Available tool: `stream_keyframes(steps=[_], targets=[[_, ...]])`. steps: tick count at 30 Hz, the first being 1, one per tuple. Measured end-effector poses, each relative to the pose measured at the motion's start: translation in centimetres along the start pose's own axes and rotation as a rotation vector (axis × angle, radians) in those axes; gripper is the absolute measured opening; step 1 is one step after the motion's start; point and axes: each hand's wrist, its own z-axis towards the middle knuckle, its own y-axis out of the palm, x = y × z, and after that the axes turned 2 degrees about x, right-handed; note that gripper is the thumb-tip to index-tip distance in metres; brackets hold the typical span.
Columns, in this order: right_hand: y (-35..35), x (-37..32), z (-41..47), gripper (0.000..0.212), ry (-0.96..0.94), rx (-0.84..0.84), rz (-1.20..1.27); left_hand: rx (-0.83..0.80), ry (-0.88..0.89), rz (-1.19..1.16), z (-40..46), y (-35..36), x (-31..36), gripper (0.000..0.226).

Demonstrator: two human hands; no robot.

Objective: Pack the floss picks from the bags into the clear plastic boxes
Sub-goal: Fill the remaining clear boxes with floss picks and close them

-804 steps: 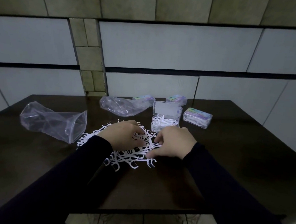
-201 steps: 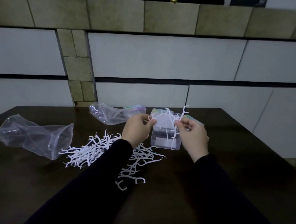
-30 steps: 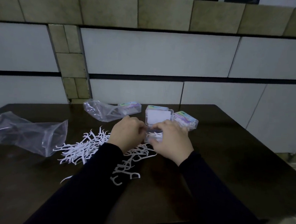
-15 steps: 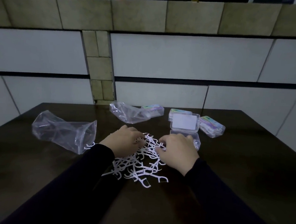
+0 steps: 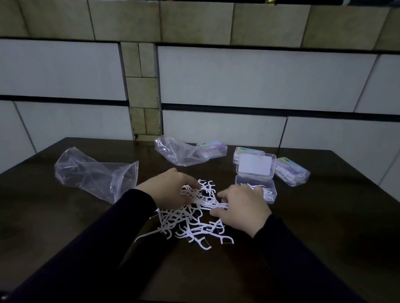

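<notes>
We have both hands down on a loose pile of white floss picks [image 5: 189, 219] spread across the middle of the dark tabletop [image 5: 330, 231]. Our left hand [image 5: 167, 191] lies over the far left part of the pile with its fingers [image 5: 187, 182] curled down into the picks; several picks cross under them, but we cannot tell whether any are truly held. Our right hand [image 5: 242, 208] sits at the right edge of the pile, fingers [image 5: 224, 196] bent and the thumb drawn in, pinching at picks that run between the two hands.

Just beyond the right hand stands the open clear box [image 5: 255, 187], its lid [image 5: 255, 164] raised behind it and a few picks lying inside. A closed, filled box [image 5: 292, 174] rests to its right, another closed box [image 5: 244, 151] peeks out behind the lid, and a fourth box [image 5: 213, 147] lies further left, touching a crumpled clear bag [image 5: 177, 152]. A second clear bag [image 5: 95, 174] lies on its side at the left, near the left hand. Dark sleeves [image 5: 106, 251] cover both arms.
</notes>
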Motion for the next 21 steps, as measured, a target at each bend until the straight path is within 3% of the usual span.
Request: stream_keyframes(steps=[4,12,21], targets=[[0.1,0.0,0.2,0.04,0.012,-0.005,-0.018,0.016,0.034,0.075,0.1,0.2,0.8,0.047],[0.4,0.4,0.4,0.02,0.046,0.052,-0.032,0.046,0.048,0.131,0.3,0.0,1.8,0.026],[0.3,0.9,0.2,0.024,0.036,0.063,-0.118,0.102,0.076,0.119,0.6,0.0,1.9,0.022]])
